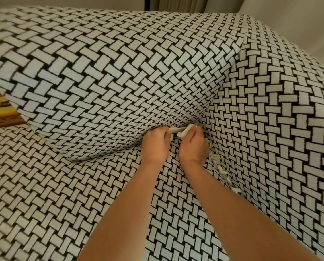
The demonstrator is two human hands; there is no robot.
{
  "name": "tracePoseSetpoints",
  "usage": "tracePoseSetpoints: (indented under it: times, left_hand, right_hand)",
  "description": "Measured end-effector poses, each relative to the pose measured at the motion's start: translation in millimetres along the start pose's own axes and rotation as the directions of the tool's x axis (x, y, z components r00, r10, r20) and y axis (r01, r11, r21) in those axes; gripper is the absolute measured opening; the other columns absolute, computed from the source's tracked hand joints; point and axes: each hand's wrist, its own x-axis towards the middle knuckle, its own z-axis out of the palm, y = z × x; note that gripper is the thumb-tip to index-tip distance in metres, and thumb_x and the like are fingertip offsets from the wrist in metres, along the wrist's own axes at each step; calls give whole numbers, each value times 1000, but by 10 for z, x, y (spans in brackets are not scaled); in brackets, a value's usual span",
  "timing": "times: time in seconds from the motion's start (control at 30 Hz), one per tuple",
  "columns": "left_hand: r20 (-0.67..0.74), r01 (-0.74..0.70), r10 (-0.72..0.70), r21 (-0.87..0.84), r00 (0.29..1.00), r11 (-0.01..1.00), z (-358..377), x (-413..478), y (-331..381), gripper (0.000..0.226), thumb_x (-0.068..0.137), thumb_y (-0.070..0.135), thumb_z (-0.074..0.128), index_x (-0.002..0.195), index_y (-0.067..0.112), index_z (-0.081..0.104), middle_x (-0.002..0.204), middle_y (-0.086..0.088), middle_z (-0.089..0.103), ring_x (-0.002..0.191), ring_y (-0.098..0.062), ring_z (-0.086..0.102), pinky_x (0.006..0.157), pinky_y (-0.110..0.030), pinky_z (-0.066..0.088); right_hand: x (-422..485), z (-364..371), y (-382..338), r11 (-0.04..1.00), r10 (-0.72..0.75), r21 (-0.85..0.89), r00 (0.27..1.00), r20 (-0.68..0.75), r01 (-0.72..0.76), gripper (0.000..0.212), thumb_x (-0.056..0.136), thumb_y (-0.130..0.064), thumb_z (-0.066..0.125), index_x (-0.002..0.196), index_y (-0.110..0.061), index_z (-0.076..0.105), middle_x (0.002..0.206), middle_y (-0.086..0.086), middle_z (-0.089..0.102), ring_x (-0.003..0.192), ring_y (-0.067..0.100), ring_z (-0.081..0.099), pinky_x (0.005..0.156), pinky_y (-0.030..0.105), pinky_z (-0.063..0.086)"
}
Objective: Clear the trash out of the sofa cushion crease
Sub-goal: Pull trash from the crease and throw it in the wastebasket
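Bare forearms reach over the seat to the sofa crease (110, 154).
At the crease, the left hand (154, 146) and right hand (193, 146) each clench crumpled white paper (183, 131), perhaps one piece. A twisted wrapper (221, 170) lies right of it on the basketweave cover (44, 194), with a curtain (176, 2) beyond.

A yellow object (1, 108) lies on a brown woven surface (4, 120) at left; curtains (180, 3) hang behind.
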Motion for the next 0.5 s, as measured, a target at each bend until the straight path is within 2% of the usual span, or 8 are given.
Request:
tracePoseSetpoints:
  times: [0.13,0.27,0.37,0.5]
  left_hand:
    - [-91,125,-146,-199,985,972,-150,-217,-41,17,94,18,52,92,9,65,62,7,52,49,-5,42,49,-15,35]
    - [-47,185,-215,-351,975,918,-298,-439,-110,16,93,17,53,96,9,66,62,7,52,48,-6,40,43,-14,35]
    - [-10,242,-278,-467,960,851,-411,-592,-131,18,94,16,52,103,9,66,65,6,54,48,-4,39,41,-12,33]
    - [35,303,-332,-507,943,807,-529,-832,-122,18,94,14,52,101,7,66,67,4,54,45,-2,39,39,-11,31]
  right_hand:
    - [-21,-26,-8,999,-24,-46,998,57,26,40,100,-31,26,109,-8,57,91,18,68,88,33,59,83,38,43]
    - [-97,-121,-23,992,-98,-67,985,144,108,37,100,-30,31,94,-8,61,78,13,64,80,28,56,86,35,41]
    - [-221,-171,-32,987,-129,-70,971,200,146,33,99,-27,34,90,-11,61,72,6,56,73,21,44,89,37,39]
    - [-443,-174,-7,988,-152,-3,965,215,156,30,98,-27,38,74,-17,52,60,-2,51,66,23,54,81,46,48]
